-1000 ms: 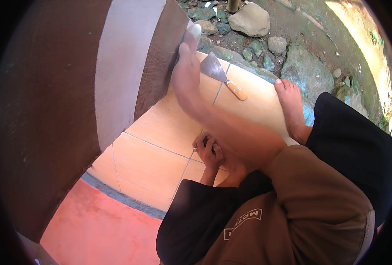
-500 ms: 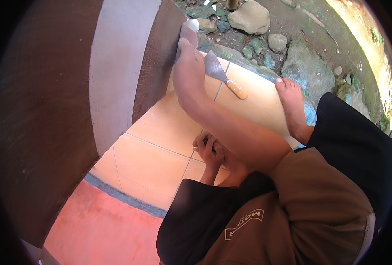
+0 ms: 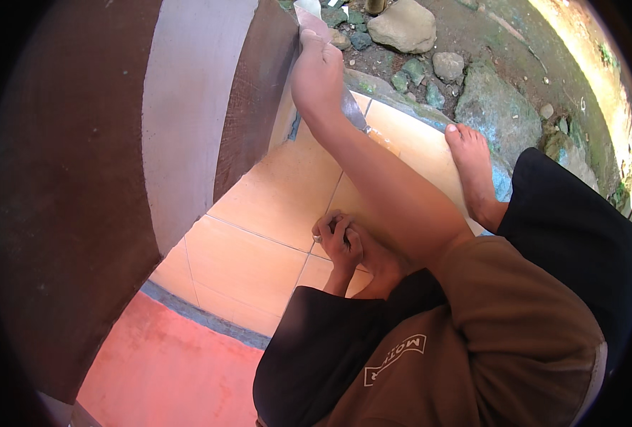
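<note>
My right hand is stretched up to the end of the brown wall, closed on a small pinkish-brown sheet with a pale face, which looks like sandpaper. Its fingertips are mostly hidden behind the hand. Partly covered by my right forearm, a putty knife lies on the tiles, its metal blade showing and its handle largely hidden. My left hand, with a ring on one finger, is low beside my bent foot. Its fingers are curled in, and whatever lies inside them does not show.
Orange floor tiles run along the brown wall, which has a white band. A red floor strip lies nearer. Past the tile edge are rocks and soil. My other foot stands at the tiles' right edge.
My right hand has moved up and slightly right with the sandpaper. Its forearm now covers most of the putty knife's handle. My left hand has stayed nearly in place.
</note>
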Available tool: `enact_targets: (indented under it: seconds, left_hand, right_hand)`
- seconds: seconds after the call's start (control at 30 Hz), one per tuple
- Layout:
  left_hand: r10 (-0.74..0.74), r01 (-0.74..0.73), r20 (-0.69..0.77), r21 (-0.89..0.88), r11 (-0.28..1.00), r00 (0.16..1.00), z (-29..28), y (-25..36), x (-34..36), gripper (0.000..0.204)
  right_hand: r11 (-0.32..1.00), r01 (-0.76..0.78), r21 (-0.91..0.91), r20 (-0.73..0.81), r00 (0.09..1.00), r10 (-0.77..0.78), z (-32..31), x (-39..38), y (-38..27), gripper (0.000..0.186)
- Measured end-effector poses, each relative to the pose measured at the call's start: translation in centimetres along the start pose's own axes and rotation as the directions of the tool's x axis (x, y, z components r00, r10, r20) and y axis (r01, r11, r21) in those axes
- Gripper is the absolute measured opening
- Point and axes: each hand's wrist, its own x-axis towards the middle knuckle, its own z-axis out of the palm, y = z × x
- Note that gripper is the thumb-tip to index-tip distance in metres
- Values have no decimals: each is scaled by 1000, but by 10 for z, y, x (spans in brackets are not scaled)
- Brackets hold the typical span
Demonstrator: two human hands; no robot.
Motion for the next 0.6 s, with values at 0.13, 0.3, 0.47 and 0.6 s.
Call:
enact_targets:
  seconds: [0.13,0.3,0.47,0.6]
  left_hand:
    - [-14,14,2,-30,999,1000,6,8,-3,27]
    - [-31,30,2,23,999,1000,-10,-5,-9,27]
    - [-45,47,21,-75,996,999,11,10,2,26]
    - [-7,7,4,35,999,1000,4,3,0,26]
  right_hand:
    - [988,88,-129,-169,979,-109,3,51,29,51]
    - [982,145,120,66,986,-153,0,-5,-14,42]
    - [970,239,38,-44,970,-238,-3,55,38,34]
    - [970,240,47,-23,971,-239,0,39,20,36]
